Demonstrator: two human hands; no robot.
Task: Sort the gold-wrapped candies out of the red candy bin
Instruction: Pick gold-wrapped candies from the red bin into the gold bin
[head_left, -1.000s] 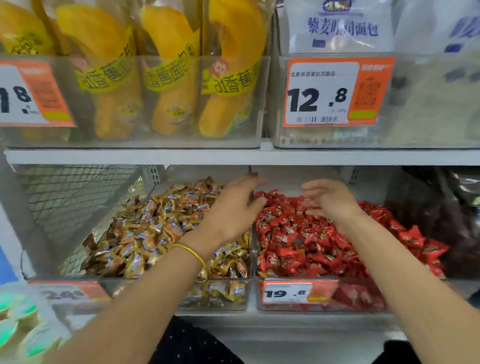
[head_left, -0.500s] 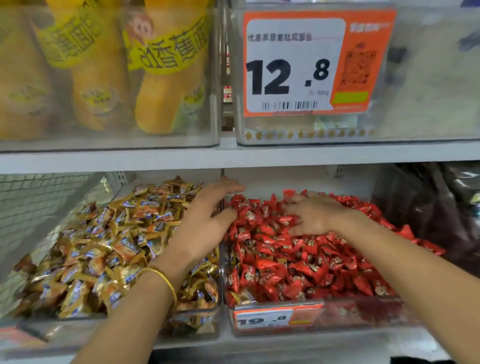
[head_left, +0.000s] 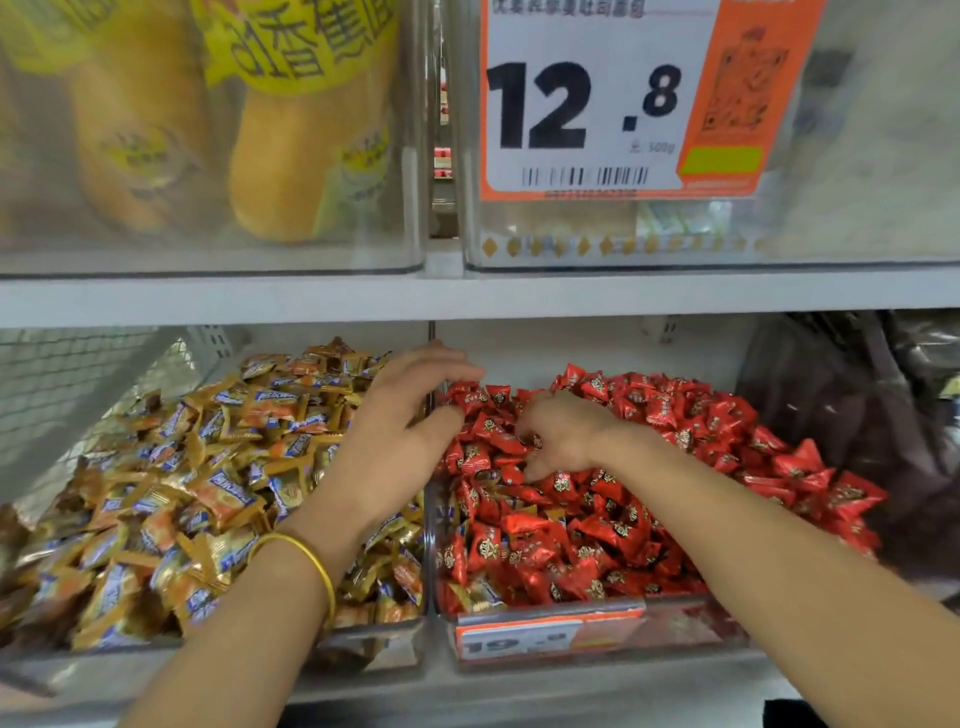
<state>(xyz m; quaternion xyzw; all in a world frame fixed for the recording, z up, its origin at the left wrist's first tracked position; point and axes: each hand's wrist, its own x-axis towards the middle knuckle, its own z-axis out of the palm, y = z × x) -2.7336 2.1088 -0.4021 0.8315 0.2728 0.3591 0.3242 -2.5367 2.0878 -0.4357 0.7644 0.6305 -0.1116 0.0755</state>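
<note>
The clear red candy bin (head_left: 680, 631) on the lower shelf holds a heap of red-wrapped candies (head_left: 660, 415). A few gold-wrapped candies (head_left: 475, 597) lie among them near the front left corner. My right hand (head_left: 563, 436) is in the red heap with its fingers curled down into the candies; the fingertips are buried, so what they hold is hidden. My left hand (head_left: 400, 431), a yellow band on its wrist, hovers with fingers spread and relaxed over the divider between the two bins. The neighbouring bin (head_left: 363, 649) on the left is full of gold-wrapped candies (head_left: 208, 467).
A white shelf board (head_left: 467, 296) runs close above both bins. Clear bins with yellow snack bags (head_left: 291, 156) and a 12.8 price tag (head_left: 597, 104) stand on it. Dark bagged goods (head_left: 841, 415) fill the right of the lower shelf; a wire mesh panel (head_left: 78, 379) closes the left.
The view has closed in on the lower shelf. My right hand went from resting on top of the red candies to digging its curled fingers into them. My left hand stays over the divider.
</note>
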